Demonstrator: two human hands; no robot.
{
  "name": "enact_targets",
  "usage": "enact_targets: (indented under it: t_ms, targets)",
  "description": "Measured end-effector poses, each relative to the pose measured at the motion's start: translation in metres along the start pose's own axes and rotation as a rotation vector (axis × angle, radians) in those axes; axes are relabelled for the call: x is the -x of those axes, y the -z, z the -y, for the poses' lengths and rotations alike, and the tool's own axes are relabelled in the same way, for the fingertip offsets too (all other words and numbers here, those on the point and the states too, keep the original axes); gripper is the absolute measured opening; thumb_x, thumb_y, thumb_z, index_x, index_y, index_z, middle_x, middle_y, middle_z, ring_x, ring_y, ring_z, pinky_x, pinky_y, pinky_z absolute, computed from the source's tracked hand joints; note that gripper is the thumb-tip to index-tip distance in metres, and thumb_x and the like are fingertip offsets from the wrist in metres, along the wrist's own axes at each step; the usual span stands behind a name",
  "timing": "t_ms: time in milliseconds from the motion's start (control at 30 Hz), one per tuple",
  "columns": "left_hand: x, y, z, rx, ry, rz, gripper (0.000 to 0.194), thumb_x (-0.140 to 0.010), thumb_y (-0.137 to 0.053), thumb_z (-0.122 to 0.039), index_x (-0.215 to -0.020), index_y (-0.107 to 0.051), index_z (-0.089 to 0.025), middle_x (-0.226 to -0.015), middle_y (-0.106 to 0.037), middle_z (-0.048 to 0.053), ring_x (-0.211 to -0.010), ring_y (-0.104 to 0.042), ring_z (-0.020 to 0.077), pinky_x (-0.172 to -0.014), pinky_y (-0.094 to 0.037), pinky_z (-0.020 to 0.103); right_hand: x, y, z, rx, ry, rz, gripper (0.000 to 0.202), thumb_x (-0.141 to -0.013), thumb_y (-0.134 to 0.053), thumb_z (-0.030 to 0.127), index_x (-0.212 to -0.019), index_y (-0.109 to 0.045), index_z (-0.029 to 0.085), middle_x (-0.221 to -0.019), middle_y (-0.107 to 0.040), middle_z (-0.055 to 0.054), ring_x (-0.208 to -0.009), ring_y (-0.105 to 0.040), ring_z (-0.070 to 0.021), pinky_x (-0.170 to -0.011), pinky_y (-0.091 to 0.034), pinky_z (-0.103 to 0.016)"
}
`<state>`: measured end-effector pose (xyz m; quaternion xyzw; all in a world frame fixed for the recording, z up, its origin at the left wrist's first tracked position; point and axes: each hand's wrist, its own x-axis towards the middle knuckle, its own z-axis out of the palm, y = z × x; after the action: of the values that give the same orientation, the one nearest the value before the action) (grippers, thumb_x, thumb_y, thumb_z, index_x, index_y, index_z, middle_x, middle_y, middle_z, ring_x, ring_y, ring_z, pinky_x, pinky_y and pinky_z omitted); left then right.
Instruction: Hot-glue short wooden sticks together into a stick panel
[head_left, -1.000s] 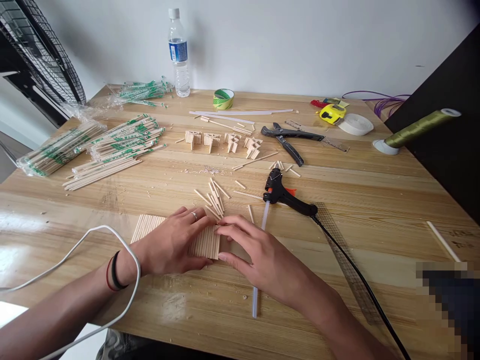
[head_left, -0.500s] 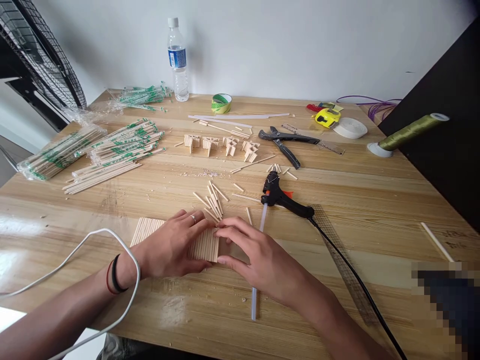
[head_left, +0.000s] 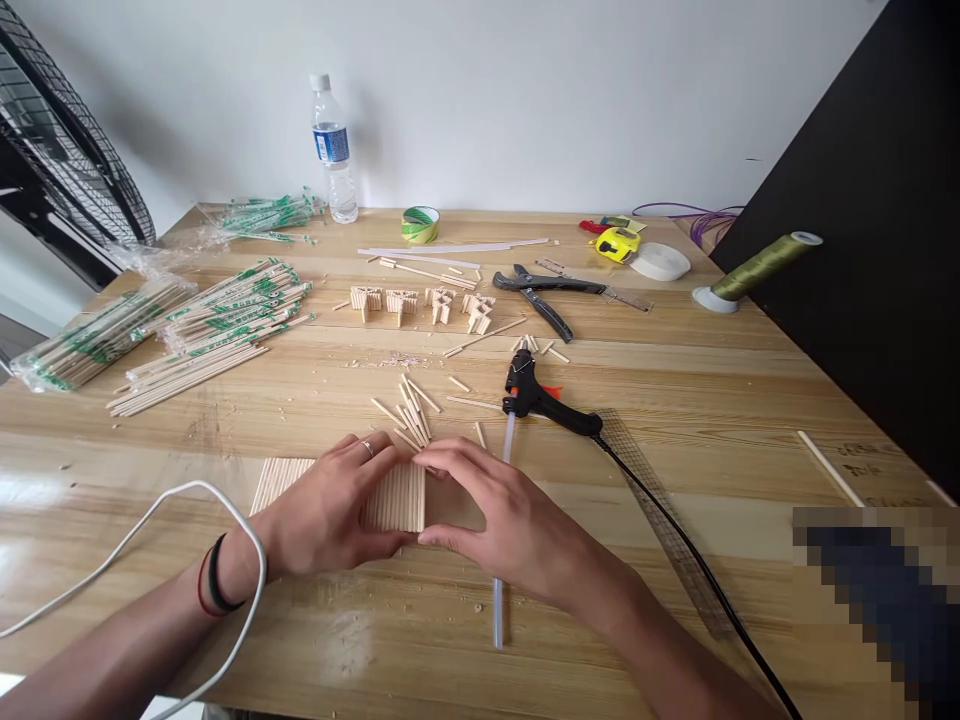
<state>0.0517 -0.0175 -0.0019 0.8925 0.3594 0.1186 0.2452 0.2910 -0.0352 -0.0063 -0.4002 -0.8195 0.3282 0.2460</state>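
A flat panel of short wooden sticks (head_left: 395, 498), laid side by side, rests on the table in front of me. My left hand (head_left: 330, 505) spans it from above, thumb along the near edge and fingertips over the far edge. At the panel's right end, my right hand (head_left: 491, 500) touches the last stick, with its fingers at the far corner and thumb at the near corner. Beyond the hands lie several loose cut sticks (head_left: 412, 412). A black glue gun (head_left: 536, 390) with a clear glue stick (head_left: 498, 610) lies right of them, partly behind my right hand.
Four-armed details aside, several small stick pieces (head_left: 403, 302) stand in a row near black cutters (head_left: 536, 300). Bundled chopsticks (head_left: 232, 310) lie left. A white cable (head_left: 251, 570) crosses my left wrist. A clear ruler (head_left: 660, 520), tape measure (head_left: 618, 244), bottle (head_left: 334, 150) and thread spool (head_left: 765, 270) surround.
The camera view has shifted slightly, so the whole scene sits a little differently. Both hands stay on the stick panel, with the right fingers and thumb still at its right end.
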Motion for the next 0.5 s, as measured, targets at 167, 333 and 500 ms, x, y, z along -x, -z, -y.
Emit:
enact_targets:
  t_ms: [167, 333, 500]
  targets:
    - [0.0009, 0.0017, -0.0020, 0.003, 0.003, -0.022, 0.053, -0.087, -0.076, -0.036, -0.131, -0.050, -0.022, -0.120, -0.063, 0.009, -0.101, -0.063, 0.0292, -0.088, -0.053, 0.044, 0.0000, 0.0004, 0.0007, -0.036, 0.006, -0.018, 0.066, -0.081, -0.089, 0.019, -0.137, -0.054, 0.024, -0.135, -0.066, -0.009, -0.126, -0.065, -0.0255, -0.109, -0.056, -0.045]
    - [0.0017, 0.0028, -0.0040, 0.022, 0.011, -0.040, 0.056, -0.088, -0.074, -0.034, -0.135, -0.048, -0.023, -0.122, -0.062, 0.010, -0.103, -0.062, 0.0293, -0.090, -0.053, 0.045, 0.0003, 0.0004, 0.0033, -0.091, -0.008, -0.051, 0.073, -0.079, -0.090, 0.016, -0.140, -0.051, 0.026, -0.131, -0.067, -0.007, -0.106, -0.071, -0.0207, -0.100, -0.061, -0.041]
    - [0.0020, 0.0031, -0.0048, 0.067, 0.024, -0.064, 0.059, -0.086, -0.075, -0.029, -0.138, -0.047, -0.025, -0.121, -0.062, 0.008, -0.104, -0.063, 0.0279, -0.091, -0.052, 0.045, 0.0004, 0.0008, 0.0021, -0.112, 0.033, -0.097, 0.077, -0.077, -0.091, 0.014, -0.142, -0.051, 0.026, -0.124, -0.068, -0.005, -0.099, -0.070, -0.0185, -0.096, -0.061, -0.038]
